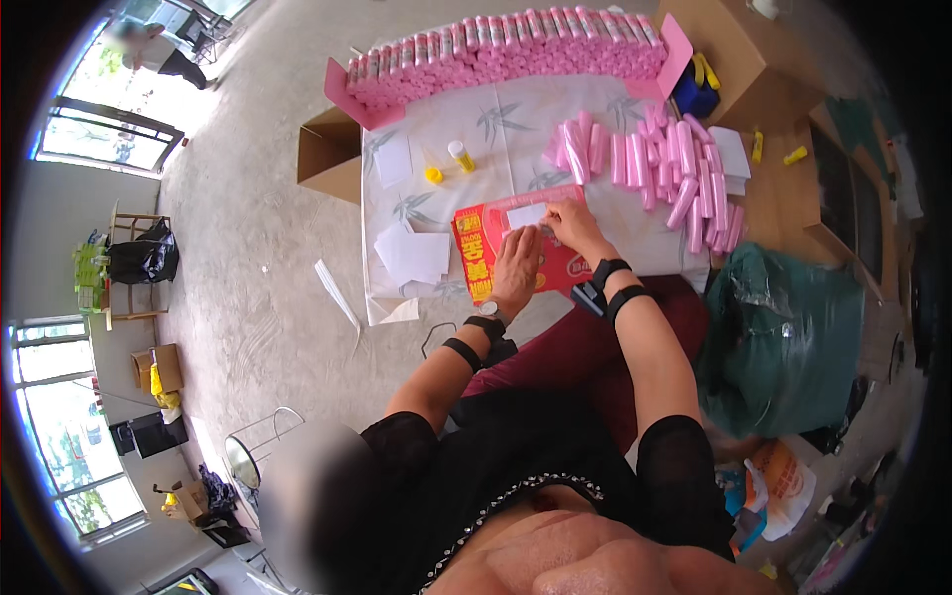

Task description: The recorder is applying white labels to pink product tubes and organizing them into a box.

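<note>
A red and yellow printed cardboard piece (478,260) lies at the table's near edge, in front of me. On its pink-red upper part rests a small white paper slip (526,214). My left hand (518,266) lies over the cardboard, its fingers stretched toward the slip's lower edge. My right hand (575,226) is closed, thumb and fingers pinched at the slip's right end. To the left is a loose pile of white paper sheets (411,254). A yellow-labelled glue bottle (460,156) and a small yellow cap or pot (433,176) stand beyond the cardboard.
Pink cylindrical rolls (684,174) lie heaped on the table's right. Many more are stacked in a long pink tray (342,97) at the far edge. Cardboard boxes (739,69) flank the table. A green plastic sack (783,342) sits at my right. Someone else (164,52) is far left.
</note>
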`<state>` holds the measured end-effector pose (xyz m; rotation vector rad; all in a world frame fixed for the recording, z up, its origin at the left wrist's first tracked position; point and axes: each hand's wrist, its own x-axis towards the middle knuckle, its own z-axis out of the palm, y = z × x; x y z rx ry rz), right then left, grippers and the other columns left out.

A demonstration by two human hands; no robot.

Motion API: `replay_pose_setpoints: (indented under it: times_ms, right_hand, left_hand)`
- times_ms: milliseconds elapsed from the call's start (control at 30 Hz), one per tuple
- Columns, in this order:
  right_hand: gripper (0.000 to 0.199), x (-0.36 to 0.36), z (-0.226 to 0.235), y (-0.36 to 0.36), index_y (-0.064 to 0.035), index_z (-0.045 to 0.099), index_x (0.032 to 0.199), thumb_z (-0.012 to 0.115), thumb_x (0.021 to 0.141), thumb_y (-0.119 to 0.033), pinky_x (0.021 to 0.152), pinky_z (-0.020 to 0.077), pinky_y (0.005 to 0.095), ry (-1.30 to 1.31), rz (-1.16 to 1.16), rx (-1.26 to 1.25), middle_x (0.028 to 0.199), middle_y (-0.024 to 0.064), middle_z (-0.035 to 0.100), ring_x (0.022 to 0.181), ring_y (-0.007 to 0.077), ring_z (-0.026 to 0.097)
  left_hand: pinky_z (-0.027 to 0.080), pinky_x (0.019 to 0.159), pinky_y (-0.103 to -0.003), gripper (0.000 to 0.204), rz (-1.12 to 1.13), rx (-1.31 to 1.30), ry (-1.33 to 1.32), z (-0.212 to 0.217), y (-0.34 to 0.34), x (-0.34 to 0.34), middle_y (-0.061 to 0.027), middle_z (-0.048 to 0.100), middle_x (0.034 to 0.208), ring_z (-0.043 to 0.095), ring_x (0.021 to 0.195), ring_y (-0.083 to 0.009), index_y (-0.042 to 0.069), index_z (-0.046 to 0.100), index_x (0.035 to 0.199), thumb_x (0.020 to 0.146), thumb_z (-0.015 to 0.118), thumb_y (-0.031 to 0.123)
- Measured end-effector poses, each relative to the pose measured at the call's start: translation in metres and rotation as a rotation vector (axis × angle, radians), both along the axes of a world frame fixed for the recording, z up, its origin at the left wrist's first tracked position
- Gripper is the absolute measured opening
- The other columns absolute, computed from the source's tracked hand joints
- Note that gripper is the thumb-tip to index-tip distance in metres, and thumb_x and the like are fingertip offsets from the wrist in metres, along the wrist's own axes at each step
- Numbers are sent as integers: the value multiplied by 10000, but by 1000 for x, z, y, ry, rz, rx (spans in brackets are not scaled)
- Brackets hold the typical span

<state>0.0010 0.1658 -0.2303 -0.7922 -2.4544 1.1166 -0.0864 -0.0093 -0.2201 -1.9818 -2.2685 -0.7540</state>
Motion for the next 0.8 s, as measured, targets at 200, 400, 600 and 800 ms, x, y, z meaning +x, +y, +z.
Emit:
replay_pose_setpoints:
  times_ms: [200,400,600,800]
  right_hand:
    - [149,13,13,-27,-30,716,1008,675,874,-81,896,522,461,134,-117,264,1054,174,695,1036,389,640]
    - [293,23,11,-51,-22,672,1151,615,864,-44,1001,487,436,130,2,524,1195,113,651,1187,310,584]
    - [302,15,0,-51,-35,668,1183,588,900,-105,1048,466,431,65,-50,548,1212,99,650,1217,292,577]
    - [297,12,-3,-47,-58,675,1177,592,898,-114,1060,460,424,21,-43,544,1214,80,657,1230,283,572]
  left_hand:
    - [457,1082,-450,615,7,47,-41,1,1,-5,-163,549,1363,525,1259,-360,-12,539,1397,788,628,-8]
    - [475,1055,-436,588,26,71,-49,-1,5,-9,-143,579,1326,549,1226,-350,1,563,1381,799,645,21]
    - [491,1030,-423,537,24,64,-104,3,12,-16,-131,603,1306,568,1207,-340,27,581,1335,803,661,31]
    - [495,999,-431,422,40,-20,-149,5,22,-26,-129,656,1236,609,1156,-350,44,596,1262,845,652,56]
